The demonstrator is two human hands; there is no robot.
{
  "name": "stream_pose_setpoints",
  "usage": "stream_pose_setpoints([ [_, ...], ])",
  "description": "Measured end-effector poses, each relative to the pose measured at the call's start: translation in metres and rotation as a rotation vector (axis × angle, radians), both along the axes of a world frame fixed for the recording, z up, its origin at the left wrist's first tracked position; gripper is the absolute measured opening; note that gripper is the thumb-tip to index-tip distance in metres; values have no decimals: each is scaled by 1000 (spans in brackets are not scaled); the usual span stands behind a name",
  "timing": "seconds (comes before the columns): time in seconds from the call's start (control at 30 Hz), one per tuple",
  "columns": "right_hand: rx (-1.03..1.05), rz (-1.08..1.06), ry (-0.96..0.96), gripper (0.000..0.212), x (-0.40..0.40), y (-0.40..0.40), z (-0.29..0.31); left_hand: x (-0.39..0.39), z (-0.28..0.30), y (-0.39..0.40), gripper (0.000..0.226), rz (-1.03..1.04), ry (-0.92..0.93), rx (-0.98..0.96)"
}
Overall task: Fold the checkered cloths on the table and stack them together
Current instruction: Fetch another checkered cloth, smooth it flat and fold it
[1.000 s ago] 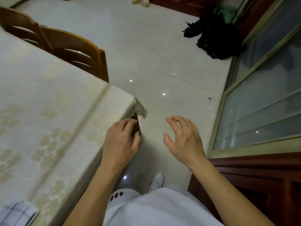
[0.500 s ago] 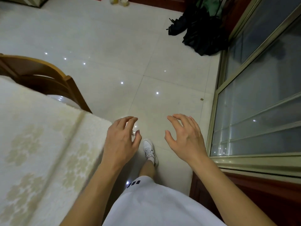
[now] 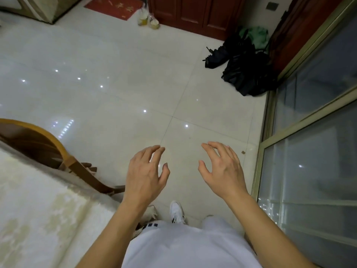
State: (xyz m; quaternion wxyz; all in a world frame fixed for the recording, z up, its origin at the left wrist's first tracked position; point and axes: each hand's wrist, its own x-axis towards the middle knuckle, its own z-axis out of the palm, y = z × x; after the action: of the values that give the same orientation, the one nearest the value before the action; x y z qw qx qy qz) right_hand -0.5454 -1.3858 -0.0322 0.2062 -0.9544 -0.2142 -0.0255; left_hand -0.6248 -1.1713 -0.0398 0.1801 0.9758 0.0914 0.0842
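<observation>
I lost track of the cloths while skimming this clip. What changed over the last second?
The view swung away from the table toward the floor: the checkered cloth seen at the lower left a second ago is out of frame, and the left hand, then at the table's corner, now hovers over the tiles. The right hand stayed loosely open beside it. Neither hand took hold of anything.

Cream floral tablecloth (image 3: pixel 48 209), white floor tiles (image 3: pixel 116 74), black umbrellas (image 3: pixel 245 70), red mat (image 3: pixel 116 5)
</observation>
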Motion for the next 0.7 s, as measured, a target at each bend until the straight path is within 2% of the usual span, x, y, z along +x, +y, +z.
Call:
stream_pose_setpoints([
  [0.33,19,82,-19,49,102,56,-2,89,3,37,49,50,34,38],
  [0.7,53,264,27,49,263,131,-13,214,-8,92,46,253,44,47],
])
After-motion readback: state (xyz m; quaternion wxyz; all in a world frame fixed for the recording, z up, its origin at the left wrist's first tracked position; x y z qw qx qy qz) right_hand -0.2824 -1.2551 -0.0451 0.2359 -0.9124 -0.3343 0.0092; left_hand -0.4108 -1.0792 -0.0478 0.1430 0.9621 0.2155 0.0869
